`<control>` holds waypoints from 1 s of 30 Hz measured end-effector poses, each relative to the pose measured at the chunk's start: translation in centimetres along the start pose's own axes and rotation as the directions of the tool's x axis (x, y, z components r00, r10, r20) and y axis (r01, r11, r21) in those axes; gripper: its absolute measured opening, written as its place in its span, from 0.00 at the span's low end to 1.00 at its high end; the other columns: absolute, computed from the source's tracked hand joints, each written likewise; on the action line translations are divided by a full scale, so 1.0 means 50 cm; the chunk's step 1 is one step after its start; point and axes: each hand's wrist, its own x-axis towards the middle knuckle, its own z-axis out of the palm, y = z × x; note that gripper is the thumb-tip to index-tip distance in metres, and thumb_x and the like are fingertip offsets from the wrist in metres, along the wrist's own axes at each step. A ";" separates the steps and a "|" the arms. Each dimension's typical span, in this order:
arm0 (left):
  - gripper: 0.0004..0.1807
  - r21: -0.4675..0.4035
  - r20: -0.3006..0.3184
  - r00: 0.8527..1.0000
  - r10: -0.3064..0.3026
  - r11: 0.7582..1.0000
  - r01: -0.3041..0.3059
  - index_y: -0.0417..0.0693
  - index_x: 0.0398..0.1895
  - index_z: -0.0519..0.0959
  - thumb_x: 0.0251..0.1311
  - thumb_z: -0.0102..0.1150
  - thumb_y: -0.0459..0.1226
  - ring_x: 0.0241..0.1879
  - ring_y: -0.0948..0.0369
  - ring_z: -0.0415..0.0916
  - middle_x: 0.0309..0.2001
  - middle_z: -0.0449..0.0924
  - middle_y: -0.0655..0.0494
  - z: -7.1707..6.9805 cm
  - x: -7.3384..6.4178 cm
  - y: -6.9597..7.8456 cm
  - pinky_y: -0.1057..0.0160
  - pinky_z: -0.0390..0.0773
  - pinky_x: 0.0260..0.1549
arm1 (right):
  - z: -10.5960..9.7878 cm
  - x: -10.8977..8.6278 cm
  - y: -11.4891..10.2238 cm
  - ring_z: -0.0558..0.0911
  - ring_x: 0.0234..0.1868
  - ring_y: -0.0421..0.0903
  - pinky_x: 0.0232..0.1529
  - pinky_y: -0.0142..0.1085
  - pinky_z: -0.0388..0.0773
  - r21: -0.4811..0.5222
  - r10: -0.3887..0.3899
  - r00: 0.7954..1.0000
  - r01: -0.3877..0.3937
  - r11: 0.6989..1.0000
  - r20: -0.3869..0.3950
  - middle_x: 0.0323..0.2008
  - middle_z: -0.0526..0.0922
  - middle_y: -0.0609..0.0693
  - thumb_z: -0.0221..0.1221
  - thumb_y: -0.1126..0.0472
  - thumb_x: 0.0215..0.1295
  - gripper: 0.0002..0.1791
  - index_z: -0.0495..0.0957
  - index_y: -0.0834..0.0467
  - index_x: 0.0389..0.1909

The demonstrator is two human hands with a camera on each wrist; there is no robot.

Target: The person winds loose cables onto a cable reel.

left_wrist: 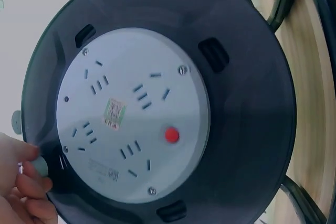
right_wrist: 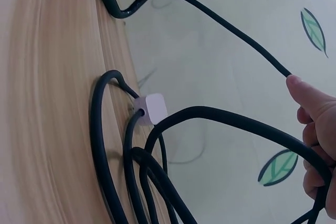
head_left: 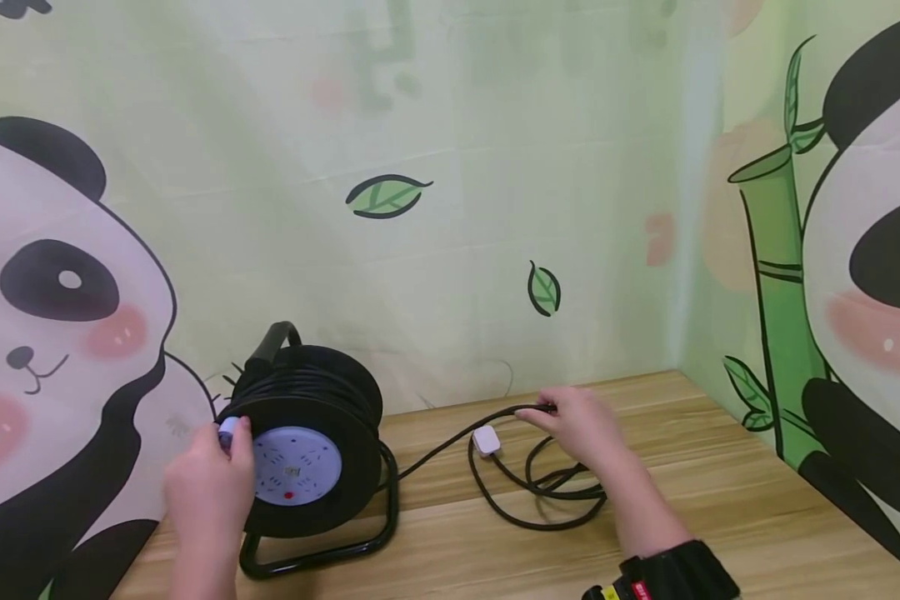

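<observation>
A black cable reel (head_left: 358, 479) stands upright on the table at left of centre in the head view. Its round pale socket panel (left_wrist: 131, 114) carries several outlets and a red button (left_wrist: 171, 135). At the reel's left edge my left hand (head_left: 208, 492) grips the light-coloured crank knob (left_wrist: 40, 166). My right hand (head_left: 583, 427) pinches the black cable (right_wrist: 236, 31) between thumb and fingers, raised above the table. From the reel the cable runs up to that hand, and its loose loops lie beneath, ending in a white plug (head_left: 486, 440).
The reel rests on a black tube frame (head_left: 330, 552) and has a carrying handle (head_left: 270, 346) on top. Wood-grain table (head_left: 450, 558) extends below and right. Behind it hangs a green backdrop (head_left: 450, 108) printed with pandas, bamboo and leaves.
</observation>
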 end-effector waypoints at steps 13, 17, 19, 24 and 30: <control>0.17 0.015 -0.077 0.973 0.219 0.976 -0.218 0.37 0.26 0.68 0.66 0.55 0.42 0.19 0.49 0.68 0.22 0.68 0.45 0.033 -0.024 0.057 0.47 0.73 0.16 | 0.032 0.002 -0.037 0.65 0.16 0.40 0.17 0.35 0.61 0.011 -0.027 0.999 0.027 1.000 -0.048 0.14 0.68 0.40 0.60 0.37 0.59 0.19 0.71 0.44 0.19; 0.16 0.032 -0.087 0.964 0.251 0.968 -0.249 0.37 0.28 0.68 0.66 0.55 0.41 0.17 0.49 0.69 0.22 0.67 0.46 0.041 -0.030 0.078 0.47 0.73 0.13 | 0.038 0.005 -0.048 0.66 0.17 0.39 0.17 0.34 0.63 0.011 -0.037 0.999 0.038 0.999 -0.034 0.15 0.69 0.39 0.61 0.37 0.59 0.18 0.73 0.43 0.20; 0.15 0.035 -0.100 0.959 0.266 0.964 -0.264 0.38 0.28 0.68 0.66 0.55 0.41 0.15 0.48 0.69 0.22 0.66 0.46 0.044 -0.032 0.088 0.47 0.72 0.11 | 0.041 0.006 -0.054 0.67 0.18 0.39 0.17 0.33 0.63 0.008 -0.046 0.999 0.047 0.999 -0.023 0.15 0.70 0.39 0.61 0.37 0.58 0.18 0.72 0.43 0.20; 0.15 0.028 -0.123 0.956 0.267 0.964 -0.266 0.38 0.28 0.68 0.66 0.55 0.41 0.13 0.48 0.69 0.21 0.66 0.46 0.059 -0.042 0.112 0.48 0.70 0.07 | 0.052 0.004 -0.074 0.65 0.16 0.37 0.16 0.32 0.61 0.021 -0.069 0.998 0.069 0.997 -0.012 0.14 0.68 0.39 0.62 0.37 0.57 0.20 0.70 0.43 0.17; 0.19 0.014 -0.070 0.977 0.203 0.979 -0.202 0.37 0.25 0.71 0.67 0.51 0.44 0.11 0.48 0.69 0.18 0.70 0.46 0.075 -0.054 0.143 0.48 0.72 0.08 | 0.072 0.000 -0.114 0.66 0.17 0.37 0.16 0.32 0.63 0.100 -0.086 0.995 0.082 0.992 0.043 0.17 0.72 0.38 0.62 0.42 0.60 0.14 0.74 0.44 0.21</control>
